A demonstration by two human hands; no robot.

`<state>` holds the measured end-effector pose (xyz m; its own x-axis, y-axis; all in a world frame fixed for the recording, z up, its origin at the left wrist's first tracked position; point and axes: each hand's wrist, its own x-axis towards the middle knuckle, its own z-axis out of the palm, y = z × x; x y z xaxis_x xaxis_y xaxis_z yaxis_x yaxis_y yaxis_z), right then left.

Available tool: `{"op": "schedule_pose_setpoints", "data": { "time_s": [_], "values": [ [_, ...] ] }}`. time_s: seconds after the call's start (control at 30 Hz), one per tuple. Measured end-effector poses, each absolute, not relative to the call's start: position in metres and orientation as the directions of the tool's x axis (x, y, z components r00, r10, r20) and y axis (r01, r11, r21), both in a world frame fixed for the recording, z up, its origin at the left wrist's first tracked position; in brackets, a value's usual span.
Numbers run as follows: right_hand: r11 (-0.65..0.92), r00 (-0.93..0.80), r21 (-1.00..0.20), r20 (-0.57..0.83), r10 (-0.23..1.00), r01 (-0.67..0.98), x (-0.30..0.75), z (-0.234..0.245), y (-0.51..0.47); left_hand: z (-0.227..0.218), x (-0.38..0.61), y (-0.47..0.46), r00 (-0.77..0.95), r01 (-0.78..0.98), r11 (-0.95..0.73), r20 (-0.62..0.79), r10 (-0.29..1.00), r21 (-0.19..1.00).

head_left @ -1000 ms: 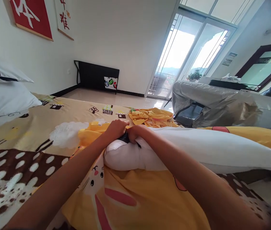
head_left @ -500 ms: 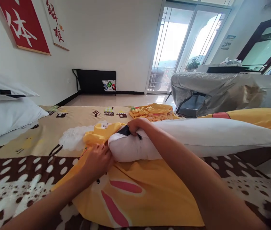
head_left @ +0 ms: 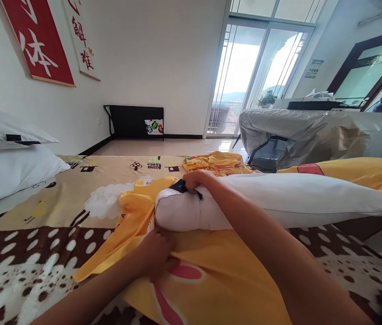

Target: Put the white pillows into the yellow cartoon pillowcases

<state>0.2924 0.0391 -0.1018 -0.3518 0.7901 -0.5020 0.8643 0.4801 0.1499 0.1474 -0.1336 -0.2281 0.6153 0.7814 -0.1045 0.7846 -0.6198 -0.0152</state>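
Observation:
A long white pillow [head_left: 278,198] lies across a yellow pillowcase [head_left: 218,271] printed with a rabbit face, on a patterned bedspread. My right hand [head_left: 194,180] is closed on the pillow's left end, where a small dark tag shows. My left hand [head_left: 155,255] is closed on the yellow pillowcase fabric just below that end, pinching it against the bed.
Two white pillows [head_left: 11,167] are stacked at the left by the wall. A crumpled yellow cloth [head_left: 216,162] lies at the bed's far edge. A plastic-covered table [head_left: 306,135] stands at right, with a glass balcony door [head_left: 245,76] behind it.
My left hand has left the pillow's end and come down and toward me onto the yellow pillowcase, gripping it. My right hand has stayed on the pillow's end.

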Motion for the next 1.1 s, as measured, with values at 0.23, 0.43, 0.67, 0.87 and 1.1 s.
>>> {"op": "schedule_pose_setpoints", "data": {
  "time_s": [0.23,0.43,0.67,0.87,1.1],
  "values": [
    [0.514,-0.383,0.138,-0.514,0.768,0.846,0.284,-0.109,0.034,-0.156,0.138,-0.157,0.708,0.704,-0.688,0.244,0.663,-0.175],
    [0.572,-0.486,0.174,-0.366,0.794,0.802,0.295,-0.108,-0.026,-0.133,0.17,-0.135,0.613,0.76,-0.643,0.437,0.658,-0.098],
    [0.672,-0.722,0.267,0.211,0.658,0.691,0.362,-0.148,-0.143,-0.137,0.157,-0.146,0.682,0.72,-0.69,0.256,0.685,-0.071],
    [0.697,-0.831,0.458,0.23,0.507,0.552,0.389,-0.171,-0.16,-0.133,0.148,-0.16,0.776,0.631,-0.772,0.074,0.626,-0.084],
    [0.874,-0.91,0.323,-0.076,0.407,0.363,0.37,-0.136,-0.137,-0.109,0.17,-0.158,0.721,0.691,-0.721,-0.015,0.692,-0.062]
  ]
}}
